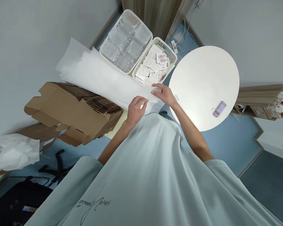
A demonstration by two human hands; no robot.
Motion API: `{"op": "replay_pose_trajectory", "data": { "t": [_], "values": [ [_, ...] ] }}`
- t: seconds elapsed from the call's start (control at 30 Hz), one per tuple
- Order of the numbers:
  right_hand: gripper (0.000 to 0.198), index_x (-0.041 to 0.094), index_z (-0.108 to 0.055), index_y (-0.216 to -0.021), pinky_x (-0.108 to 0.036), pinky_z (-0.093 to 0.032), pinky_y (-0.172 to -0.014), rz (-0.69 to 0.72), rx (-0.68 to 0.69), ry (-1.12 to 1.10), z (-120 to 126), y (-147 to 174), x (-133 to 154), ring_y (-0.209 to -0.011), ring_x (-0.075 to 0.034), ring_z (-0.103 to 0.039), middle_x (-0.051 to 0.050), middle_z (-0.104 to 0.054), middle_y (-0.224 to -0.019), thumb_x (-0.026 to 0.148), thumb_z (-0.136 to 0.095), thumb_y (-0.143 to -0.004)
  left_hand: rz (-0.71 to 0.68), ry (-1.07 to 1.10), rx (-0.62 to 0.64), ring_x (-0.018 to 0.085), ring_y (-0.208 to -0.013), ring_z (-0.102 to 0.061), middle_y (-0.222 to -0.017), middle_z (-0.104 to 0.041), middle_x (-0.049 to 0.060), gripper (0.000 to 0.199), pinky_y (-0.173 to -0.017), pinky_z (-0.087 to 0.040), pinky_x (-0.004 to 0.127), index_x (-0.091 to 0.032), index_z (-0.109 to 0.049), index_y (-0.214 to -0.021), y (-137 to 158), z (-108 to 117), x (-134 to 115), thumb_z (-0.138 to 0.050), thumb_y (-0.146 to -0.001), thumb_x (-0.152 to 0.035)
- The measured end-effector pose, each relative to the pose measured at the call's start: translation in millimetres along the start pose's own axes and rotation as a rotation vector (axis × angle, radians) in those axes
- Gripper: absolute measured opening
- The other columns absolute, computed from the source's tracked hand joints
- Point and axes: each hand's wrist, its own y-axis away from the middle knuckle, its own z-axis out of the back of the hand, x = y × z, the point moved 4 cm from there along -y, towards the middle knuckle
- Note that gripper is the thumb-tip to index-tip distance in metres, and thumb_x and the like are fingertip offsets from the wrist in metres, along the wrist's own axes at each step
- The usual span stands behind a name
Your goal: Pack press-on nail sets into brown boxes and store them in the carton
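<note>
A stack of thin white packing sheets [103, 75], slightly see-through, lies lengthwise in front of me and reaches close to my shirt. My left hand [136, 110] is at the near end of the stack, its thumb and index finger brought together in a pinch at the edge of a white sheet. A little further to the right, my right hand [164, 94] rests over the sheets' right end. Its thumb and fingers are apart, with white sheet showing between them. Exactly how the sheets lie under both hands is hard to make out.
Flat brown cardboard boxes [58, 110] are stacked at left. Beyond the sheets stand a white bin of clear plastic boxes [119, 40] and a white basket [173, 58] of small cards. A round white table [202, 78] is at right; crumpled white material [16, 153] lies at far left.
</note>
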Motion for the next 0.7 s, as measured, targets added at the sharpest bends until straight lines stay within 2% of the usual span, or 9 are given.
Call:
{"op": "replay_pose_trajectory", "data": {
  "t": [0.1, 0.2, 0.4, 0.5, 0.6, 0.67, 0.7],
  "values": [
    [0.046, 0.021, -0.089, -0.124, -0.044, -0.066, -0.102, 0.029, -0.066, -0.091, 22, 15, 6, -0.107, -0.029, -0.079, -0.007, -0.087, -0.126, 0.059, -0.077, -0.101, -0.016, 0.049, 0.070, 0.028, -0.121, -0.074, -0.122, -0.078, 0.011, 0.025, -0.114, -0.062, 0.045, -0.028, -0.081, -0.118, -6, -5, -29, -0.057, -0.112, -0.030],
    [0.041, 0.021, -0.090, -0.117, -0.043, -0.068, -0.100, 0.042, -0.166, -0.183, 51, 39, 3, -0.113, -0.030, -0.080, -0.007, -0.088, -0.120, 0.057, -0.076, -0.102, -0.043, 0.101, 0.086, 0.028, -0.123, -0.075, -0.124, -0.078, 0.012, 0.029, -0.114, -0.063, 0.045, -0.028, -0.081, -0.123, -11, -14, -56, -0.055, -0.114, -0.038],
    [0.041, 0.026, -0.090, -0.115, -0.037, -0.072, -0.082, 0.066, -0.385, -0.323, 121, 103, -34, -0.097, -0.025, -0.084, -0.006, -0.087, -0.122, 0.064, -0.079, -0.102, -0.026, 0.098, 0.071, 0.031, -0.142, -0.068, -0.147, -0.072, 0.014, 0.038, -0.117, -0.063, 0.046, -0.027, -0.073, -0.142, -18, -45, -93, -0.052, -0.118, -0.047],
    [0.044, 0.028, -0.088, -0.118, -0.036, -0.072, -0.081, 0.066, -0.520, -0.346, 154, 135, -66, -0.098, -0.024, -0.085, -0.006, -0.086, -0.125, 0.068, -0.078, -0.103, -0.004, 0.038, 0.050, 0.036, -0.162, -0.053, -0.166, -0.060, 0.017, 0.047, -0.132, -0.051, 0.054, -0.027, -0.063, -0.157, -23, -73, -103, -0.058, -0.116, -0.048],
    [0.052, 0.029, -0.087, -0.125, -0.038, -0.073, -0.084, 0.058, -0.644, -0.360, 179, 163, -103, -0.104, -0.026, -0.086, -0.007, -0.085, -0.132, 0.075, -0.074, -0.103, 0.109, -0.028, 0.014, 0.040, -0.179, -0.026, -0.187, -0.034, 0.019, 0.070, -0.142, -0.036, 0.061, -0.028, -0.044, -0.174, -30, -113, -106, -0.068, -0.113, -0.048],
    [0.057, 0.030, -0.085, -0.131, -0.040, -0.073, -0.086, 0.025, -0.717, -0.368, 190, 181, -130, -0.109, -0.028, -0.086, -0.009, -0.084, -0.137, 0.078, -0.070, -0.104, 0.197, -0.018, 0.046, 0.042, -0.182, -0.018, -0.192, -0.024, 0.020, 0.084, -0.141, -0.036, 0.064, -0.031, -0.030, -0.181, -35, -146, -107, -0.073, -0.111, -0.048],
    [0.059, 0.030, -0.084, -0.133, -0.041, -0.073, -0.087, -0.001, -0.751, -0.378, 193, 189, -144, -0.110, -0.028, -0.086, -0.009, -0.083, -0.139, 0.079, -0.069, -0.104, 0.223, 0.018, 0.107, 0.042, -0.181, -0.022, -0.191, -0.025, 0.020, 0.086, -0.139, -0.040, 0.065, -0.033, -0.026, -0.182, -37, -165, -110, -0.073, -0.111, -0.049]
  ]
}}
